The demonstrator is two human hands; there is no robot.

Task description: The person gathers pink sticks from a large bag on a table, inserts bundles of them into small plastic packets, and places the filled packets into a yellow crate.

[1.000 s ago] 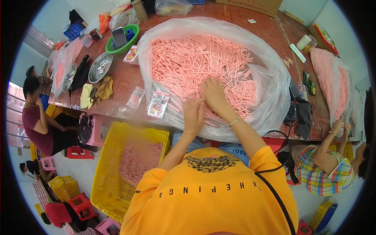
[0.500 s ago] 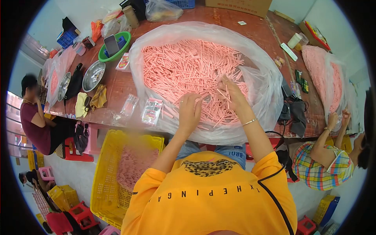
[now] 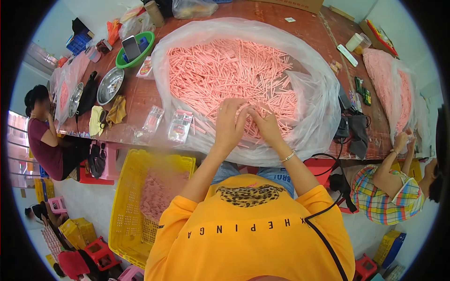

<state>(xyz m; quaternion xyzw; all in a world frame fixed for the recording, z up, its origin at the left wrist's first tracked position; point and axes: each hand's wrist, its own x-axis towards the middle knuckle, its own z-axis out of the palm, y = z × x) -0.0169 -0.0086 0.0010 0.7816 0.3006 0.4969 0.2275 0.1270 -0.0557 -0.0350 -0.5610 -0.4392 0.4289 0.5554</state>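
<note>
A large heap of thin pink sticks (image 3: 220, 70) lies in a wide, clear plastic bag (image 3: 187, 30) on the table. My left hand (image 3: 230, 122), with a ring on it, is over the near side of the heap, its fingers curled down onto pink sticks. Close beside it, my right hand (image 3: 266, 125), with a bracelet at the wrist, bends its fingers around pink sticks. The two hands' fingertips meet or nearly meet; how many sticks they hold is hidden. Printed packets (image 3: 180, 126) lie left of my left hand, by the bag.
A yellow crate (image 3: 119, 206) with small pink packets stands below the table's edge on the left. A metal bowl (image 3: 110, 86) and a green basin (image 3: 149, 44) holding a phone are to the left. One person sits at each side; another pink-filled bag (image 3: 382, 79) is on the right.
My right hand has come back from deeper in the heap and moved left, to my left hand. My left hand has shifted slightly up and right. The view has tilted a little.
</note>
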